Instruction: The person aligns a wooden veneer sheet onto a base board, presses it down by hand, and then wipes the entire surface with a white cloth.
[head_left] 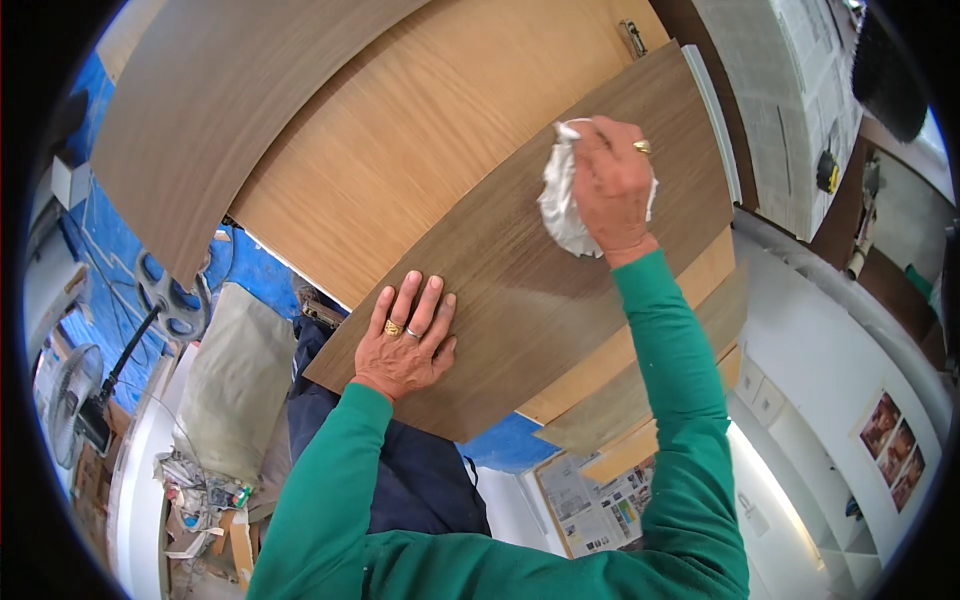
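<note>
A grey-brown wood-grain panel (pixel 530 300) lies slantwise in front of me. My left hand (pixel 408 340) rests flat on its near left part, fingers stretched out, with rings on two fingers. Toward the panel's far right, my right hand (pixel 612 185) is closed on a crumpled white cloth (pixel 565 205) and presses it against the surface. That hand is slightly blurred and wears a ring. A darker, damp-looking patch (pixel 560 275) shows on the panel just below the cloth.
Behind lies a lighter wood board (pixel 400 130) with a metal hinge (pixel 632 38), and another grey-brown panel (pixel 220 110). A fan (pixel 75 400) stands at left near a beige cloth-covered bundle (pixel 235 370). Papers with a yellow-black tape measure (pixel 827 172) lie at far right.
</note>
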